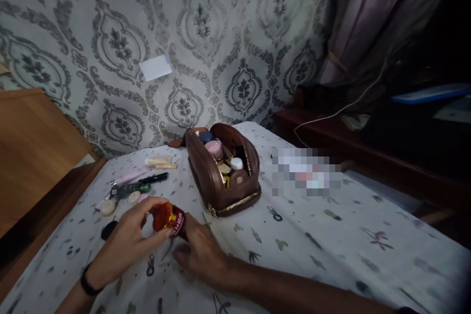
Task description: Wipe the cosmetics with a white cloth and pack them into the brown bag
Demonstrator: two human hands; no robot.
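A small dark-red bottle (178,221) with white lettering, a gold collar and a glossy orange-red end is held between both hands above the bed. My left hand (134,230), with a black band at the wrist, is closed on the orange-red end, thumb and fingers on either side. My right hand (204,250) grips the dark-red end, hiding part of it. Just beyond the hands stands an open brown cosmetic bag (200,164). Inside it are a pink round container (214,149), a dark blue round item (206,138) and a white cap (236,163).
Left of the bag lie tubes (160,160), a green-capped tube (130,189), a black pen-like item (153,178), a cream round item (108,207) and a black disc (109,229). A wooden panel (40,142) borders the left; a blurred patch (305,171) lies right.
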